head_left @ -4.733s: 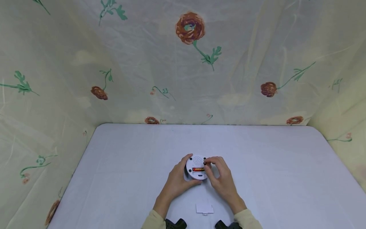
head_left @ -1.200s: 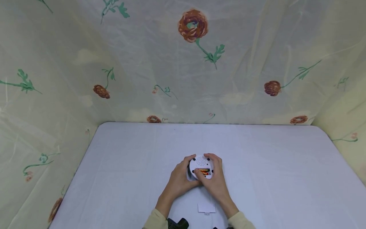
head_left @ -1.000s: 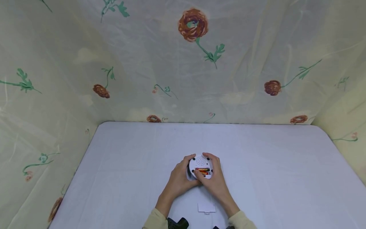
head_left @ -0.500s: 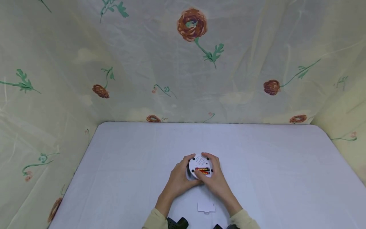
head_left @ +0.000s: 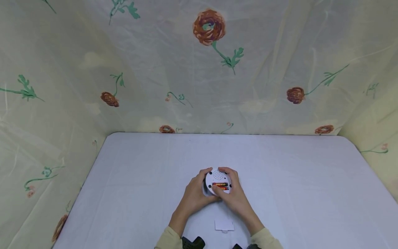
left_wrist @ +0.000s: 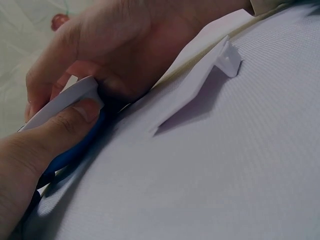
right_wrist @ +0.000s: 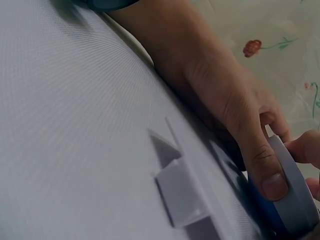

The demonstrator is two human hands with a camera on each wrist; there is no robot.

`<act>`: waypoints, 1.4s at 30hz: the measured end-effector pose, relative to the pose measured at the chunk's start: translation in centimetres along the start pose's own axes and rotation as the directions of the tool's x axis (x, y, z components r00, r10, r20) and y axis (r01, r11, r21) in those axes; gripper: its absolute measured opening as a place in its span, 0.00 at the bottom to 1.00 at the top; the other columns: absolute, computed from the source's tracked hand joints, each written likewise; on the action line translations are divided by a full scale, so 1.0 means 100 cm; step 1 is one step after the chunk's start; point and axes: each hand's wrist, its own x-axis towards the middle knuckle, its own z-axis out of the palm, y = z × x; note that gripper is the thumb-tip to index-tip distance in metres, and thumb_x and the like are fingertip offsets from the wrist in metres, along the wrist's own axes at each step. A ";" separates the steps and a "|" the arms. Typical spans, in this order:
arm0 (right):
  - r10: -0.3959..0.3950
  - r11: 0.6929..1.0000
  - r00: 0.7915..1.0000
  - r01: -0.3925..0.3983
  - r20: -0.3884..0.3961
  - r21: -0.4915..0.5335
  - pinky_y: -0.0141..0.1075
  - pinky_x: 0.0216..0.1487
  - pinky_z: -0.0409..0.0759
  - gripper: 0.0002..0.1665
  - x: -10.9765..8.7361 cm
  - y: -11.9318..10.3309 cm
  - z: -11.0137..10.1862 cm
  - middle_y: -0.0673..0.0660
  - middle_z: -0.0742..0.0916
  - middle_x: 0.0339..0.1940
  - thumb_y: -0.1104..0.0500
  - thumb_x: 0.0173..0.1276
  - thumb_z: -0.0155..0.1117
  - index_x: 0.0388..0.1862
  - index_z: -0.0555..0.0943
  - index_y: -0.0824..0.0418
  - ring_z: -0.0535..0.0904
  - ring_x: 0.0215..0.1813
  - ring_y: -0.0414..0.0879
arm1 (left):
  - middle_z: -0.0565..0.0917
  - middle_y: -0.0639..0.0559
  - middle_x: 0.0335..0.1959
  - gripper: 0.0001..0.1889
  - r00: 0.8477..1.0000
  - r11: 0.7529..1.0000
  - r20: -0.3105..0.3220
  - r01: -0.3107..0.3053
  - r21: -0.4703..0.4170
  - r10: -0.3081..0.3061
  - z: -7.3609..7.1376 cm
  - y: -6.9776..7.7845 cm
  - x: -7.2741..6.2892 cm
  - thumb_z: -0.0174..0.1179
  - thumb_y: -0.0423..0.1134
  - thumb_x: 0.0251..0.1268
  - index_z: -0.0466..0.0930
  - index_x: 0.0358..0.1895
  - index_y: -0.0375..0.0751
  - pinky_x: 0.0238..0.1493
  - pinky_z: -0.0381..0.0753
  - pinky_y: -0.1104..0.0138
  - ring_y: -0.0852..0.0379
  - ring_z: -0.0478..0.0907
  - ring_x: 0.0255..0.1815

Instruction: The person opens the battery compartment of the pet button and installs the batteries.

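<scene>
A round white device (head_left: 217, 176) with a speaker grille and dark feet is held bottom-up, its blue side showing in the wrist views. Two red-and-black batteries (head_left: 221, 185) lie side by side in its recess. My left hand (head_left: 193, 191) grips the left rim, thumb along the near edge. My right hand (head_left: 235, 193) holds the right side, fingers curled over the far rim. Its thumb presses at the left end of the batteries, partly covering them. On the table between the forearms lies a white battery cover (head_left: 224, 225), its tab towards me.
A white cloth covers the table (head_left: 140, 180). Behind and beside it hang pale curtains (head_left: 255, 79) with a flower print. Dark wrist-worn gear (head_left: 193, 243) shows at the bottom edge by the left sleeve.
Earliest, one battery showed in the recess and my right fingers pinched something small at its right. Now two batteries lie there and the right hand grips the device. Over the last second, little moved.
</scene>
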 end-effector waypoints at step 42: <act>-0.076 0.997 0.997 0.076 0.009 0.012 0.53 0.69 0.55 0.34 -0.001 -0.002 -0.001 0.54 0.65 0.67 0.61 0.60 0.67 0.64 0.66 0.48 0.59 0.70 0.50 | 0.76 0.52 0.61 0.49 0.999 0.999 -0.010 -0.042 0.007 0.042 -0.001 -0.002 -0.001 0.73 0.57 0.41 0.59 0.69 0.52 0.56 0.74 0.54 0.53 0.75 0.58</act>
